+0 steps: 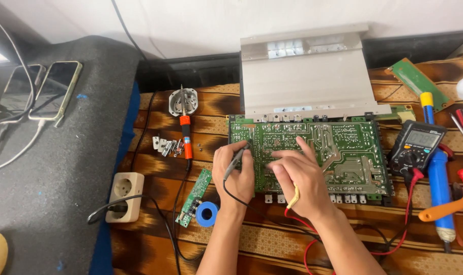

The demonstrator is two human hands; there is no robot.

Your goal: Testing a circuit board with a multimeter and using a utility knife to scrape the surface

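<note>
Both hands (272, 175) cover circuit board (343, 147); probe tips hidden.

A pale wall (201, 20) ran along the back, with a dark strip (191, 69) at its foot. The bench (272, 244) was covered by a brown cloth with tan woven bands. To the left lay a dark grey felt-like surface (53, 173), flecked with blue. Bright, even light fell over everything, with a glare at the far left edge.
</note>
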